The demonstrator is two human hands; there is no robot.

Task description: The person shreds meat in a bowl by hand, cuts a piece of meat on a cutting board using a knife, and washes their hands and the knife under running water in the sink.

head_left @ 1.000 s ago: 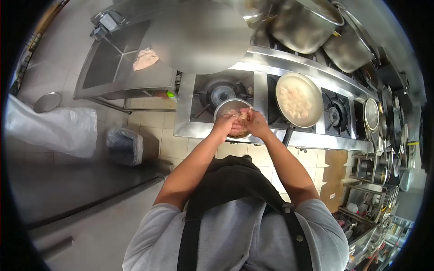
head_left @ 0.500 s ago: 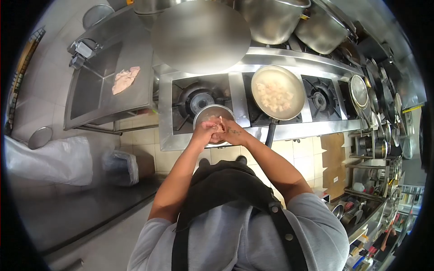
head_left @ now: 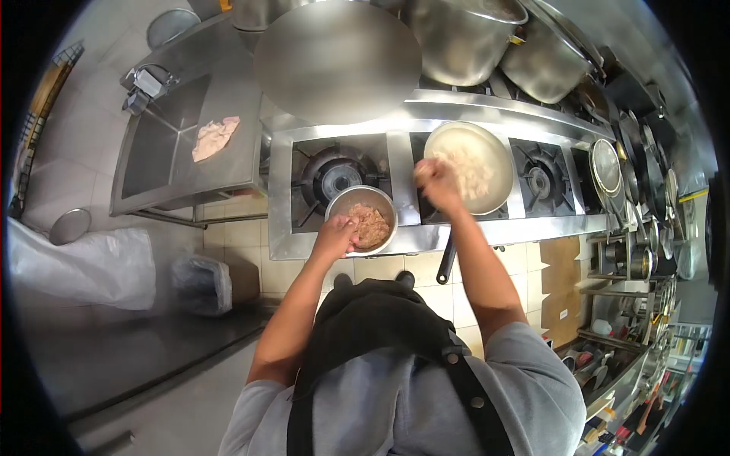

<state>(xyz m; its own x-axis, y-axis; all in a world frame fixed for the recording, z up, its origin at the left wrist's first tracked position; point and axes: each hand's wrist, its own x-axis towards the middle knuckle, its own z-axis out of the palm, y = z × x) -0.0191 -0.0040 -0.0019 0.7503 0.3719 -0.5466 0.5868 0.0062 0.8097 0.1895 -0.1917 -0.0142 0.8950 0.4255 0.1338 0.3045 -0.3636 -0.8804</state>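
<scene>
1. Head cam, L hand: at near-left rim of the metal bowl, fingers curled in over the edge, not spread flat. Prob there to steady the bowl. Can't tell if they pinch the rim or some meat.
2. Bowl: on front part of stove, overlapping near side of L burner. Prob set there b/c it's close to the body, easy reach.
3. Raw-looking meat: loose chunks piled in bowl, L fingers right beside it. More pale pieces in the pan, mostly mid-pan.
4. R hand: over L rim of the pan, fingers bent in, motion-blurred. Can't tell if pinching anything, or if it touches the rim. Hands well apart, one per vessel.
5. Pan: on stove btwn L burner and R burner. Pan handle sticks out past the front edge toward the person, prob for easy grab.
6. Bkgd: pale crumpled item, maybe cloth, on steel counter, well away from hands. Big pots behind, prob parked at rear to leave the front for bowl + pan.
</scene>
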